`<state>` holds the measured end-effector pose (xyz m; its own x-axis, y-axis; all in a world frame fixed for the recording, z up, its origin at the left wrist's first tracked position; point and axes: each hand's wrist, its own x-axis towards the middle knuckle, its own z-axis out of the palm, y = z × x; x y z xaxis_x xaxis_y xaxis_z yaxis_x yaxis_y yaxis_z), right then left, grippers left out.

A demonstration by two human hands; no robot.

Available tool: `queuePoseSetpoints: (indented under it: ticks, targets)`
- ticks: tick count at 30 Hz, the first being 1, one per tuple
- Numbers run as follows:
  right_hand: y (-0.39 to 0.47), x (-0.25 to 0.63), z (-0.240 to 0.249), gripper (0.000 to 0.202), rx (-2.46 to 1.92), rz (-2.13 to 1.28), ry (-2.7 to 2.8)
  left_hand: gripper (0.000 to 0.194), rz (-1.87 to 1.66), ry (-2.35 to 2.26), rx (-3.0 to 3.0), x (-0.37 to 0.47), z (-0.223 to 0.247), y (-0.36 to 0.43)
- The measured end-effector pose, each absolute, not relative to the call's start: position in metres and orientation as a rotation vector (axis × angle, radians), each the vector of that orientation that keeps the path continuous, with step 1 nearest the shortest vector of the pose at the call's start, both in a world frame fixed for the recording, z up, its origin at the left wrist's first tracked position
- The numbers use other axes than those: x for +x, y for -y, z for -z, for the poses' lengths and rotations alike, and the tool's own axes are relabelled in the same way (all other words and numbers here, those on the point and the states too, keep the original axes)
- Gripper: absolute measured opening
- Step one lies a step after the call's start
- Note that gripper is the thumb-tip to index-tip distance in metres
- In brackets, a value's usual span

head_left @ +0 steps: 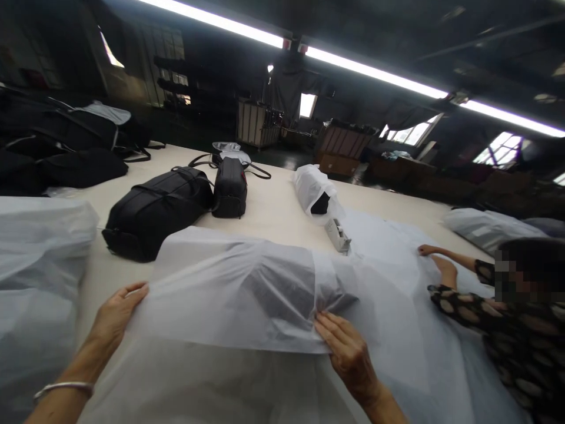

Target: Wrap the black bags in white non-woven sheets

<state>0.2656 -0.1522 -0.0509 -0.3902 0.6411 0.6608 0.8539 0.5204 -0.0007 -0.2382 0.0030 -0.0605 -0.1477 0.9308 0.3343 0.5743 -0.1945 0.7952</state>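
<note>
Head view shows a wrapped bag [265, 288], a dark shape under thin white translucent sheeting, lying at the centre of the frame on a long pale table [273, 206]. At lower left, the left hand [115, 315] grips the left edge of the sheeting, thumb on top and fingers curled under it; a silver bangle [66, 387] circles that wrist. At lower centre, the right hand [348, 353] pinches the wrap's lower right edge, its fingers held flat and close together on the fabric. More loose white sheeting [397, 330] spreads beneath and to the right of the bundle.

Above and left of the bundle sits a black duffel bag [154, 212], with a small upright black bag [230, 187] just beside it. Near upper centre lies another bag partly covered in white plastic [315, 191]. At the right edge, a co-worker's hands [441, 262] rest on the sheeting, patterned sleeve [485, 318] showing. Dark bags [66, 147] pile at the upper left.
</note>
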Motion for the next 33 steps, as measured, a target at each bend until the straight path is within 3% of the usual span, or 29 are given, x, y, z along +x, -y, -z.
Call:
queuePoseSetpoints:
  ticks: [3, 6, 8, 11, 15, 18, 24, 29, 33]
  targets:
    - [0.149, 0.26, 0.063, 0.049, -1.29, 0.412, 2.112, 0.011, -1.391, -2.09, 1.599, -0.237, 0.052, -0.007]
    - [0.141, 0.258, 0.067, 0.039, -1.351, 0.412, 2.09, 0.029, -1.626, -2.125, 2.085, -0.204, 0.0, -0.024]
    - [0.135, 0.258, 0.069, 0.031, -1.406, 0.436, 2.095, 0.033, -1.624, -1.694, 2.557, -0.156, -0.039, -0.034]
    - [0.126, 0.258, 0.074, 0.024, -1.453, 0.473, 2.123, 0.035, -1.308, -0.891, 3.079, -0.061, -0.071, -0.041]
    - [0.116, 0.255, 0.082, 0.027, -1.495, 0.514, 2.125, 0.051, -0.608, -0.115, 3.381, 0.044, -0.043, -0.036]
    - [0.114, 0.255, 0.091, 0.031, -1.555, 0.481, 2.098, 0.063, -0.338, 0.133, 3.371, 0.075, -0.001, -0.031]
    - [0.166, 0.275, 0.109, 0.026, -1.611, 0.251, 2.034, 0.071, -0.337, 0.159, 3.34, 0.076, 0.025, -0.038]
    - [0.205, 0.283, 0.074, 0.013, -1.664, 0.179, 1.702, 0.079, -0.359, 0.207, 3.296, 0.077, 0.022, -0.04]
    - [0.189, 0.314, 0.07, 0.032, -1.889, -0.245, 0.977, 0.076, -0.312, 0.181, 3.326, 0.075, 0.019, -0.034]
